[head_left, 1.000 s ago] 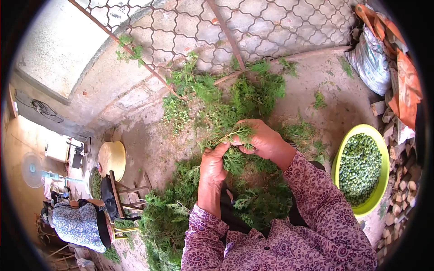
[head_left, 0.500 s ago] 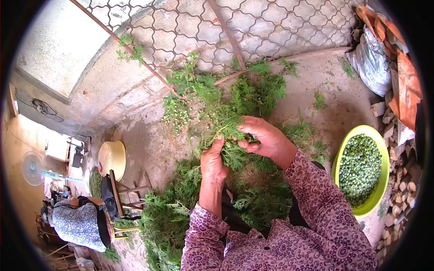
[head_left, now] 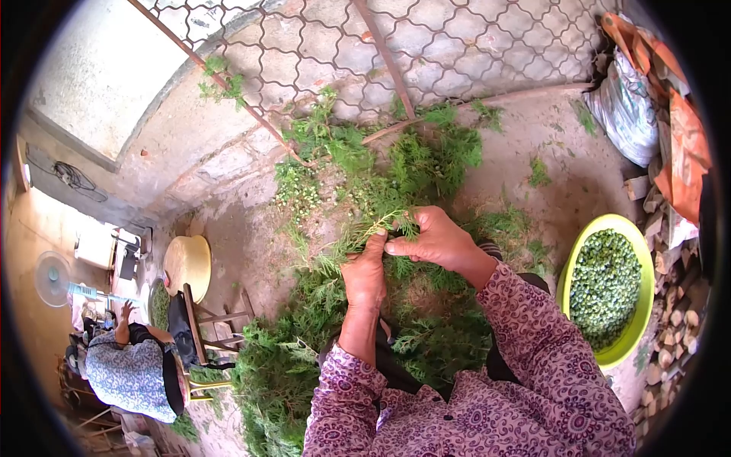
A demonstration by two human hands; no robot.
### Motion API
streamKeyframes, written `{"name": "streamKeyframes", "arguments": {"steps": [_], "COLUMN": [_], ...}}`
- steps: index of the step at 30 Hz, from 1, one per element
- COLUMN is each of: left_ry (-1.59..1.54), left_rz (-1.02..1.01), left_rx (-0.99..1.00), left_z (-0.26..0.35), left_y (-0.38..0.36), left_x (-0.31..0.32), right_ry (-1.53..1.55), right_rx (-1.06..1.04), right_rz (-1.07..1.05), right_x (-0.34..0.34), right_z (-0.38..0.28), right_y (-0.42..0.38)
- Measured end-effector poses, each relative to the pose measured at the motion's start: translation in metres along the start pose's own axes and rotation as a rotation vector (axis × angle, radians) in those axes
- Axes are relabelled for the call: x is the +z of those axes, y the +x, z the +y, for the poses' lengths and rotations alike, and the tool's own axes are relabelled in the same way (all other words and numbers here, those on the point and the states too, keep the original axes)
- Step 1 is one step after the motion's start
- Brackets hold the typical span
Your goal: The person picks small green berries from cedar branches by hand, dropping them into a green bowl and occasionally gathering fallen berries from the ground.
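Between my two hands I hold a feathery green sprig (head_left: 381, 223) of evergreen. My left hand (head_left: 364, 278) is closed, thumb up, on the sprig's stem side. Beside it, my right hand (head_left: 435, 242) pinches the same sprig, its thumb almost touching the left one. What lies inside the right fingertips is too small to make out. Cut evergreen branches (head_left: 434, 156) lie on the ground beyond my hands, some with pale small berries. A larger heap of branches (head_left: 274, 381) spreads below and left of my left arm.
At right stands a lime-yellow basin (head_left: 563, 293) full of round green berries (head_left: 605, 286). Stacked firewood (head_left: 674, 343) and a white sack (head_left: 628, 114) line the right edge. A metal lattice (head_left: 320, 53) borders the far side. At left are a seated person (head_left: 133, 373), a yellow tub (head_left: 189, 266) and a fan (head_left: 53, 278).
My hands have drawn closer together, and the right fingers have curled in to a pinch. The sprig looks thinner between them. The person at left has raised a hand.
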State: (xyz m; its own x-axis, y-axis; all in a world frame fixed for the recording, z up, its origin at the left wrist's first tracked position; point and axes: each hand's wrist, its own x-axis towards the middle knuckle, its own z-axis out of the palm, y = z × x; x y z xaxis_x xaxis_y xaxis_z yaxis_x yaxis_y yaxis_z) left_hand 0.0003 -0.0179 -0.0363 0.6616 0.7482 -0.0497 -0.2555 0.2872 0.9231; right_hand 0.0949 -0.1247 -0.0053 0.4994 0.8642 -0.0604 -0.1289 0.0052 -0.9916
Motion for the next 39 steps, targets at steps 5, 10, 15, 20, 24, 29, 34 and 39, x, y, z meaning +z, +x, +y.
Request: {"name": "streamKeyframes", "arguments": {"steps": [5, 10, 15, 20, 24, 29, 34, 39], "left_ry": [0.002, 0.026, 0.018, -0.022, -0.033, -0.031, -0.047, 0.169], "left_rz": [-0.029, -0.043, -0.006, -0.030, -0.041, -0.074, -0.048, -0.107], "left_rx": [-0.041, -0.065, -0.150, -0.154, -0.223, -0.104, -0.081, 0.112], "left_z": [0.009, 0.010, 0.018, 0.012, 0.019, 0.008, 0.008, 0.011], "left_y": [-0.004, -0.005, -0.006, -0.005, -0.007, -0.004, -0.004, -0.011], "left_x": [0.007, 0.004, 0.004, 0.000, 0.004, 0.000, -0.002, 0.001], "right_ry": [0.093, 0.197, 0.197, 0.120, 0.067, 0.121, 0.032, 0.010], "right_rx": [0.082, 0.194, 0.208, 0.151, 0.126, 0.138, 0.061, 0.129], "right_rz": [0.003, -0.050, -0.043, 0.000, 0.035, 0.037, 0.004, 0.090], "right_x": [-0.003, -0.005, 0.001, 0.002, 0.004, 0.002, 0.007, 0.005], "right_z": [0.003, 0.003, 0.005, 0.004, 0.000, 0.007, 0.000, 0.004], "right_y": [0.001, 0.002, 0.003, 0.003, 0.001, 0.004, 0.002, 0.003]}}
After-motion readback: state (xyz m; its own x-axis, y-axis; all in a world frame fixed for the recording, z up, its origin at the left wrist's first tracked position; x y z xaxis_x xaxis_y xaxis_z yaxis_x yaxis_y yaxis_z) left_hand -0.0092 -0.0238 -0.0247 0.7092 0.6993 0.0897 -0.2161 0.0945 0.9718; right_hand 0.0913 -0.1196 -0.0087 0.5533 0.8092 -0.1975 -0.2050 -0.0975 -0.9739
